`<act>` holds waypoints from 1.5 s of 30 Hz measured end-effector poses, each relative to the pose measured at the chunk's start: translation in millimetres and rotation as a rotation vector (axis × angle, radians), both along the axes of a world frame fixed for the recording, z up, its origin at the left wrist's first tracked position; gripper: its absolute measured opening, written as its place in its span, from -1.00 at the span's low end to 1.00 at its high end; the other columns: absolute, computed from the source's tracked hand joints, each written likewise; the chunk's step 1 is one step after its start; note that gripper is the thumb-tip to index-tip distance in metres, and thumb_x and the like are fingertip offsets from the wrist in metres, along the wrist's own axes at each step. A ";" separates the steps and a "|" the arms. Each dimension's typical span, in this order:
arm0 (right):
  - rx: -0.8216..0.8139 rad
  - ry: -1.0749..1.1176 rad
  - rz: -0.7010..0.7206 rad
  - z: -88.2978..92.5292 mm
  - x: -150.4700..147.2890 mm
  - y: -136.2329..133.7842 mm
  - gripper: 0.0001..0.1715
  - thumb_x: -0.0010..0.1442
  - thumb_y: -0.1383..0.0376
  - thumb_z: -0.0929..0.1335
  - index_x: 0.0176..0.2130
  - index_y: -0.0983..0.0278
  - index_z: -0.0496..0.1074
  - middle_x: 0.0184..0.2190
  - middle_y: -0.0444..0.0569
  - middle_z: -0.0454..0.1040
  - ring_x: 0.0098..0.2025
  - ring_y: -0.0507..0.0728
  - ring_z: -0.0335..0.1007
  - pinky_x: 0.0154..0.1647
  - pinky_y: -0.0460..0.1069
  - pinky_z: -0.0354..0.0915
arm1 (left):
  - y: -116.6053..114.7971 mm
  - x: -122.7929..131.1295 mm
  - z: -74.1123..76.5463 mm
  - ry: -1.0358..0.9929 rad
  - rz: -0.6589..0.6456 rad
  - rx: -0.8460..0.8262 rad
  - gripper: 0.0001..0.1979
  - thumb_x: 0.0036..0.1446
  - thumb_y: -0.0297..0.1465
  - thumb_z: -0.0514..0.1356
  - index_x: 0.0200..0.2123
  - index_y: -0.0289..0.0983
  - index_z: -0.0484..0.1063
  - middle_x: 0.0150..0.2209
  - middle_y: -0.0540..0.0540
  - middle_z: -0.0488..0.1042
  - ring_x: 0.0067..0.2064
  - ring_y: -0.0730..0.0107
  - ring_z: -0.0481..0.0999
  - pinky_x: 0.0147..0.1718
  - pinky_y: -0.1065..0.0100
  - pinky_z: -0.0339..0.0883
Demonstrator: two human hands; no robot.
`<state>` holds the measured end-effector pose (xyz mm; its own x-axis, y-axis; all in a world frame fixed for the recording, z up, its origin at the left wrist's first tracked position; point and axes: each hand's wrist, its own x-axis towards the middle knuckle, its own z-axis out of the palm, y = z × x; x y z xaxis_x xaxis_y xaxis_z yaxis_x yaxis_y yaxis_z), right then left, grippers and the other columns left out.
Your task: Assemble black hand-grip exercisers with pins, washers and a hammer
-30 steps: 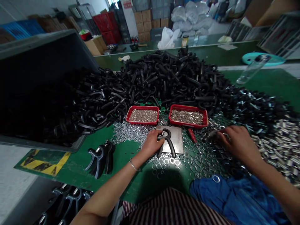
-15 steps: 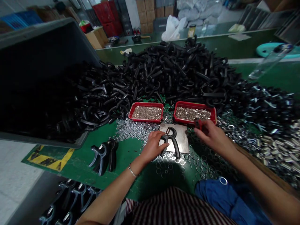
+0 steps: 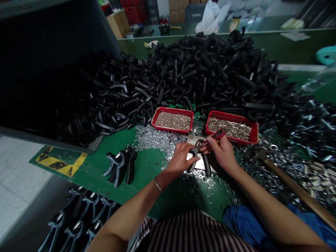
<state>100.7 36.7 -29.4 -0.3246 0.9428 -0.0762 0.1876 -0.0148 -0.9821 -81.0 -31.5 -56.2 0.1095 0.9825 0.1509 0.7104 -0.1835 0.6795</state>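
My left hand [image 3: 181,157] is closed on a black spring clamp [image 3: 207,166], which lies handles toward me on a square metal plate [image 3: 193,139]. A metal coil shows near the top of the clamp. Held like a pen in my right hand [image 3: 222,152] is a red-and-black hand tool [image 3: 219,134]. Its lower end reaches down to the upper part of the clamp; the fingers hide the exact contact. Just beyond the plate are a red tray [image 3: 172,131] of small metal pieces and another red tray [image 3: 253,140] of metal pins.
Black clamp parts [image 3: 183,70] are heaped across the back, spilling from a large grey bin [image 3: 110,35]. Washers and rings [image 3: 154,140] surround the plate. A hammer [image 3: 291,180] lies at right. Several assembled clamps [image 3: 119,164] stand at left, more [image 3: 76,224] below.
My right hand has moved from the right tray over to the clamp, bringing the red-and-black tool with it. My left hand stays on the clamp. The whole view has shifted slightly.
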 end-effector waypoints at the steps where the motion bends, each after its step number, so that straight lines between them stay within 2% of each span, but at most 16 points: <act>1: 0.017 -0.029 0.002 0.3 0.3 -1.4 -0.62 0.31 -0.08 0.26 -0.13 0.13 0.17 -0.23 0.01 0.58 -0.33 0.20 0.58 -0.32 0.11 0.52 | 0.3 -0.4 -0.4 0.002 -0.001 -0.004 -0.57 0.16 -0.23 0.33 0.06 -0.17 0.38 0.05 -0.11 0.44 0.13 0.13 0.33 0.14 0.07 0.23; 8: 0.411 -0.532 0.101 0.8 -13.1 -0.8 -0.67 0.31 0.03 0.26 -0.16 0.24 0.23 -0.39 0.13 0.55 -0.35 0.30 0.54 -0.33 0.11 0.37 | 1.6 -0.1 -1.5 0.026 -0.015 0.046 -0.55 0.15 -0.21 0.33 0.05 -0.23 0.37 0.02 -0.13 0.45 0.09 0.13 0.34 0.12 0.11 0.23; 10: 0.379 -0.435 0.174 6.7 -20.5 1.9 -0.68 0.32 0.02 0.27 -0.20 0.22 0.22 -0.48 0.01 0.52 -0.44 0.21 0.50 -0.40 0.04 0.33 | 1.5 1.6 1.1 0.061 0.011 0.026 -0.58 0.16 -0.21 0.32 0.03 -0.24 0.38 0.01 -0.14 0.45 0.08 0.11 0.35 0.11 0.10 0.23; 13: 0.206 -0.010 0.214 28.7 -27.7 -3.1 -0.66 0.37 -0.04 0.19 -0.24 0.17 0.18 -0.56 -0.14 0.47 -0.60 0.08 0.38 -0.54 -0.03 0.29 | 0.0 4.5 5.7 0.109 0.039 -0.020 -0.65 0.20 -0.24 0.29 0.01 -0.21 0.40 0.01 -0.13 0.46 0.07 0.09 0.36 0.09 0.09 0.22; 15: 0.110 0.265 0.200 47.4 -23.4 -9.5 -0.65 0.40 -0.05 0.14 -0.22 0.13 0.18 -0.54 -0.17 0.47 -0.65 0.05 0.34 -0.59 -0.04 0.28 | -2.8 6.1 7.8 0.129 0.047 -0.031 -0.66 0.22 -0.24 0.27 0.03 -0.18 0.41 0.05 -0.12 0.44 0.09 0.09 0.35 0.09 0.09 0.22; 17: 0.061 0.329 0.233 59.8 -7.1 -11.6 -0.66 0.40 -0.05 0.15 -0.21 0.13 0.20 -0.52 -0.17 0.49 -0.64 0.06 0.36 -0.60 -0.02 0.30 | -6.7 6.8 10.2 0.146 0.036 -0.026 -0.60 0.22 -0.20 0.26 0.09 -0.17 0.38 0.08 -0.13 0.43 0.12 0.08 0.34 0.10 0.08 0.21; 20: 0.030 -0.039 0.344 54.4 39.1 -1.3 -0.62 0.35 -0.06 0.23 -0.29 0.17 0.29 -0.52 -0.13 0.51 -0.65 0.07 0.34 -0.63 -0.02 0.27 | -5.8 2.7 19.4 0.168 -0.032 0.016 -0.51 0.24 -0.15 0.23 0.17 -0.18 0.33 0.10 -0.14 0.43 0.13 0.10 0.33 0.10 0.10 0.22; 22: 0.148 -0.407 0.346 40.7 75.7 10.3 -0.59 0.26 -0.08 0.31 -0.33 0.19 0.36 -0.50 -0.09 0.52 -0.62 0.09 0.35 -0.60 0.00 0.26 | 7.3 -7.7 30.5 0.211 -0.061 0.071 -0.60 0.31 -0.18 0.16 0.16 -0.16 0.35 0.07 -0.12 0.46 0.10 0.14 0.35 0.08 0.13 0.23; 24: 0.355 -0.665 0.299 29.5 105.1 20.6 -0.58 0.21 -0.07 0.36 -0.29 0.22 0.45 -0.38 0.01 0.55 -0.42 0.19 0.47 -0.40 0.06 0.36 | 32.9 -26.0 42.9 0.316 -0.020 0.124 -0.71 0.37 -0.28 0.07 0.07 -0.17 0.44 0.00 -0.11 0.50 0.06 0.16 0.39 0.06 0.14 0.22; 27: 0.600 -0.787 0.130 27.7 115.4 31.7 -0.58 0.28 0.00 0.32 -0.10 0.26 0.49 -0.16 0.11 0.53 -0.15 0.28 0.47 -0.13 0.14 0.36 | 82.9 -61.0 57.2 0.614 0.166 0.054 -0.73 0.34 -0.44 0.03 -0.07 -0.33 0.52 -0.07 -0.25 0.53 0.02 0.09 0.44 0.05 0.12 0.21; 29: 0.680 -0.763 0.117 33.0 95.1 39.0 -0.65 0.33 0.08 0.29 -0.08 0.26 0.49 -0.14 0.11 0.51 -0.12 0.26 0.45 -0.10 0.13 0.34 | 109.7 -80.3 61.4 0.763 0.240 -0.051 -0.76 0.26 -0.51 0.07 -0.17 -0.46 0.54 -0.14 -0.37 0.54 -0.04 0.02 0.48 -0.02 0.11 0.25; 31: 0.725 -0.706 0.239 38.6 57.6 48.5 -0.73 0.34 0.19 0.29 -0.13 0.26 0.52 -0.18 0.08 0.51 -0.15 0.22 0.44 -0.11 0.09 0.33 | 123.2 -91.2 61.2 0.814 0.239 -0.083 -0.78 0.21 -0.54 0.10 -0.26 -0.51 0.55 -0.21 -0.40 0.56 -0.11 0.02 0.52 -0.06 0.12 0.27; 34: 0.847 -0.701 0.348 41.7 -13.1 67.6 -0.78 0.34 0.28 0.29 -0.19 0.26 0.55 -0.23 0.07 0.53 -0.13 0.23 0.37 -0.11 0.08 0.28 | 121.0 -94.5 54.9 0.836 0.199 -0.029 -0.76 0.24 -0.54 0.07 -0.22 -0.46 0.55 -0.18 -0.36 0.56 -0.07 0.05 0.51 -0.02 0.12 0.25; 38: 0.955 -0.816 0.488 32.4 -90.9 94.9 -0.80 0.30 0.33 0.32 -0.26 0.29 0.57 -0.28 0.08 0.53 -0.11 0.23 0.31 -0.03 0.06 0.21 | 109.3 -93.8 45.1 0.829 0.226 0.053 -0.72 0.30 -0.46 0.03 -0.18 -0.39 0.54 -0.14 -0.35 0.54 -0.03 -0.03 0.48 -0.03 0.05 0.24; 41: 0.926 -0.833 0.518 18.9 -116.1 110.1 -0.87 0.22 0.38 0.38 -0.34 0.32 0.56 -0.30 0.11 0.53 -0.12 0.23 0.32 -0.06 0.05 0.21 | 109.7 -96.7 38.4 0.792 0.256 0.087 -0.74 0.30 -0.45 0.03 -0.22 -0.37 0.53 -0.20 -0.33 0.55 -0.08 -0.03 0.49 -0.06 0.04 0.27; 45: 0.893 -0.817 0.486 5.2 -117.3 117.2 -0.89 0.22 0.40 0.37 -0.30 0.32 0.54 -0.25 0.13 0.53 -0.10 0.24 0.32 -0.05 0.06 0.22 | 113.2 -102.8 31.4 0.592 0.274 0.167 -0.80 0.27 -0.48 0.07 -0.26 -0.33 0.50 -0.20 -0.27 0.54 -0.10 0.08 0.49 -0.05 0.11 0.30</act>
